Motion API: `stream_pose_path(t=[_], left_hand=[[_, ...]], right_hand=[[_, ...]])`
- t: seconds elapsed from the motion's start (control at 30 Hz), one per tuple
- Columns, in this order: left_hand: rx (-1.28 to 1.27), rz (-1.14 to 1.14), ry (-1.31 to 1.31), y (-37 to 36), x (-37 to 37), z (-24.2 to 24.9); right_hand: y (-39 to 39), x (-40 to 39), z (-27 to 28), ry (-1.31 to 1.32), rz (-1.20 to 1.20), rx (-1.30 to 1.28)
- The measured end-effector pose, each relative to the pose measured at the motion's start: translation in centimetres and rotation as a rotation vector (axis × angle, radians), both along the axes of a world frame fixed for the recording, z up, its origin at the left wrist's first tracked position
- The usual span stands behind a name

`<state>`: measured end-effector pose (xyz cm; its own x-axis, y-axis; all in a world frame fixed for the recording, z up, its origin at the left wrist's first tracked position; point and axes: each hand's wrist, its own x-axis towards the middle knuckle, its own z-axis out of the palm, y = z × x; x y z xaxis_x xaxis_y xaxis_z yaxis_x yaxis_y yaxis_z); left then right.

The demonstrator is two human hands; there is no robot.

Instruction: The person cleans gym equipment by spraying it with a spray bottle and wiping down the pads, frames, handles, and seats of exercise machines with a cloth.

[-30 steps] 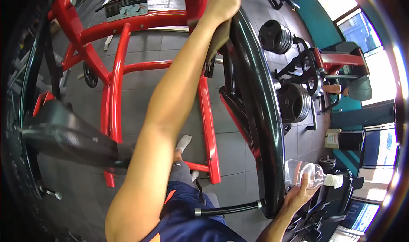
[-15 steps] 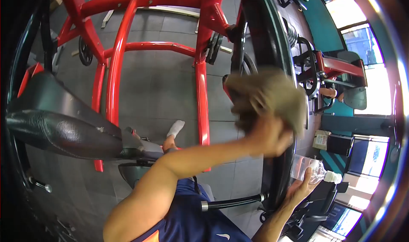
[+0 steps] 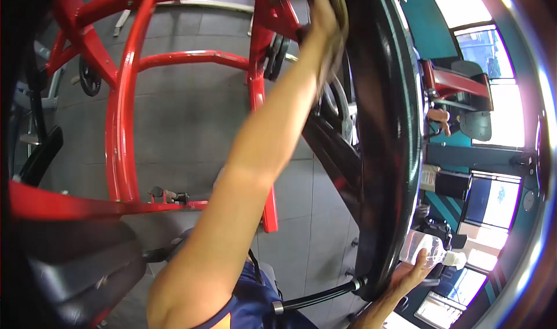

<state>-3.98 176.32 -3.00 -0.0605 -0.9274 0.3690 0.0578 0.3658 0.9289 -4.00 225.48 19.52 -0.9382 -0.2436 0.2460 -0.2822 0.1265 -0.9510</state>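
Note:
My left hand [image 3: 324, 17] is raised at the top centre, at the end of my outstretched arm. It grips a brown-olive cloth [image 3: 339, 10], which hangs past the wrist and is partly blurred; the fingers are partly hidden. The cloth overlaps the left edge of a long black padded part [image 3: 386, 132] in view, and contact cannot be made out. At the lower right, beyond that part, my right hand [image 3: 413, 274] holds a clear plastic bottle [image 3: 419, 246] with a white cap, one finger lying along its side.
A red tubular frame [image 3: 123, 114] stands on grey floor tiles [image 3: 188, 120] at the left. A black handle bar [image 3: 319, 290] crosses near my torso. A black padded seat [image 3: 87, 265] is at the lower left. Another red machine [image 3: 461, 82] and windows lie at the right.
My left hand has moved up and slightly left with the cloth, and the arm is straighter. The bottle stays in my right hand. The view has shifted, bringing the black padded seat lower.

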Motion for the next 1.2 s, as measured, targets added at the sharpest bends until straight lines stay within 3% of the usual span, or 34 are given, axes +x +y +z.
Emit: stream_pose_path(t=[0.07,0.2,0.4,0.5,0.6,0.83,0.93,1.03,1.2], left_hand=[[-0.022,0.015,0.052,-5.2,0.7,0.6],[-0.088,0.071,0.116,-8.0,0.4,-0.4],[-0.260,0.312,0.203,-1.8,-2.7,-7.3],[-0.033,0.187,0.105,4.8,-2.0,-8.6],[0.032,0.098,0.033,8.1,-1.8,-9.4],[-0.039,0.005,-0.042,-8.5,0.8,-6.8],[-0.086,-0.014,-0.077,-11.0,1.4,-7.3],[-0.159,0.020,-0.136,-7.4,0.7,-9.6],[-0.398,-0.053,-0.356,3.7,-0.9,-17.6]], right_hand=[[0.9,-0.7,-0.2,-0.073,-0.012,-0.030],[0.9,-0.1,-0.5,-0.064,-0.026,0.046],[-0.3,0.7,-0.2,-0.009,-0.052,0.023],[1.6,-1.0,-0.4,0.007,0.001,0.060],[0.7,-0.5,-0.1,0.021,0.016,0.075],[1.3,-0.4,-0.3,-0.017,-0.113,0.031],[1.6,-0.2,-0.4,-0.040,-0.188,0.019],[0.3,0.6,-0.2,-0.115,-0.146,-0.104],[1.7,-0.3,-0.3,-0.088,-0.139,-0.050]])
